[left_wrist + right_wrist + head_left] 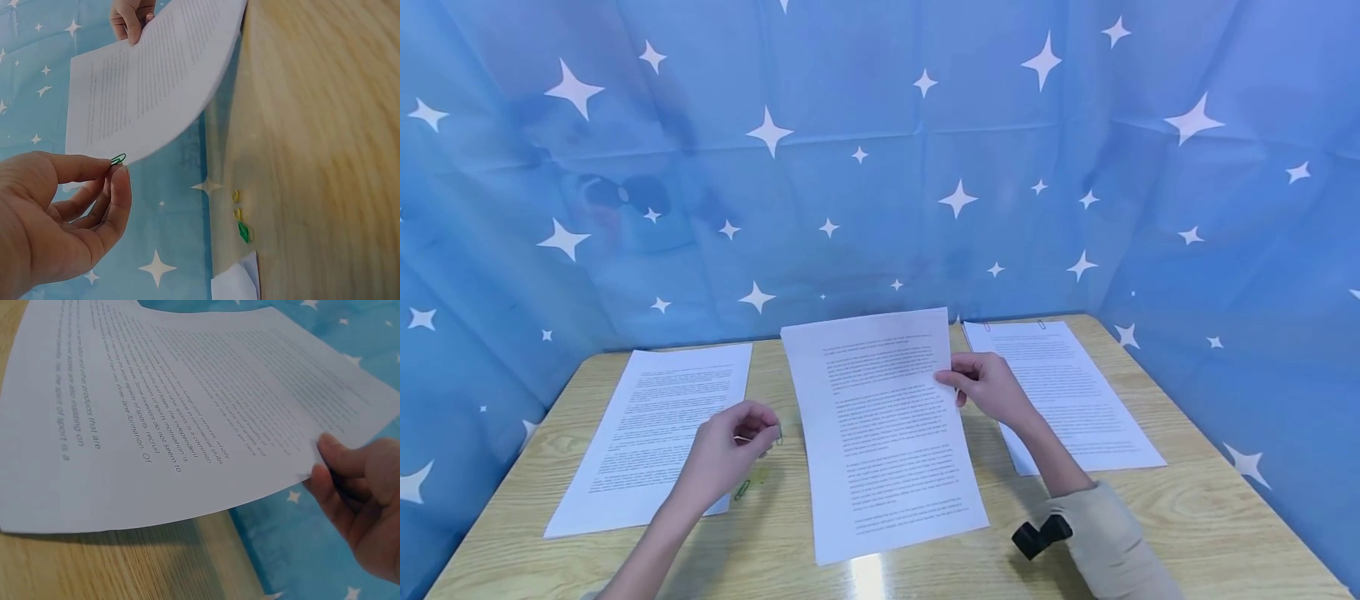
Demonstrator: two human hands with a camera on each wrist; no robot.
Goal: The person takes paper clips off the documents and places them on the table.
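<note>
Between thumb and forefinger, my left hand (730, 450) pinches a green paper clip (118, 159). It is left of a sheaf of printed sheets (887, 433), and in the left wrist view the clip overlaps the sheaf's edge. My right hand (988, 387) grips that sheaf by its right edge, thumb on the printed face and fingers behind. The paper is raised off the table, tilted toward me, and bends slightly. In the right wrist view, the right hand (356, 500) holds the sheaf (125, 425) near a corner.
A printed stack (662, 425) lies on the left of the wooden table (760, 550). On the right is another stack (1067, 400) with a pink clip (987, 327) and a further clip (1041, 324) on its top edge. Loose green (244, 232) and yellow clips (236, 196) lie near the left stack.
</note>
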